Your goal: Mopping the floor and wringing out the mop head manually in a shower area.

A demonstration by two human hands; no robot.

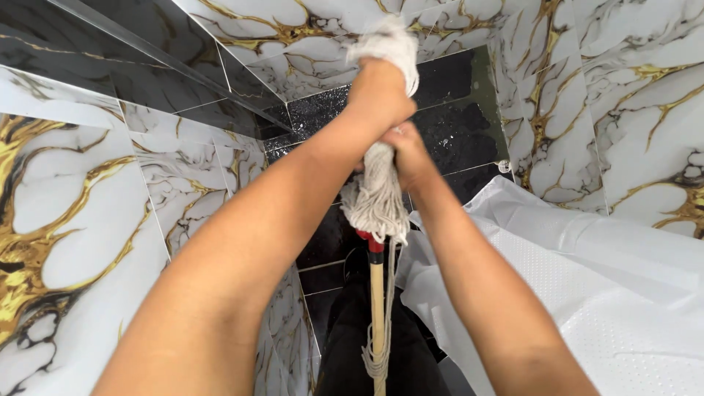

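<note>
In a narrow shower stall lined with white marble-look tiles [66, 220] veined in gold, the person holds a string mop upside down, head uppermost. The left hand [378, 95] is clenched tight around the upper bundle of mop strands [383, 44], and the right hand [407, 158] is closed on the same bundle just below, the two fists nearly touching. The strands look twisted between them, as if being wrung, though the twist itself is partly hidden by the fingers. Stacking the fists this way lets each hand turn against the other. Below the hands the strands flare out [375, 205] over a red collar [375, 246], and the wooden handle [378, 308] runs straight down toward the person's body. The wet black floor tiles [455, 132] lie beyond, with a small drain [504, 166] at the wall. A white shower curtain [587, 293] hangs bunched to the right.
</note>
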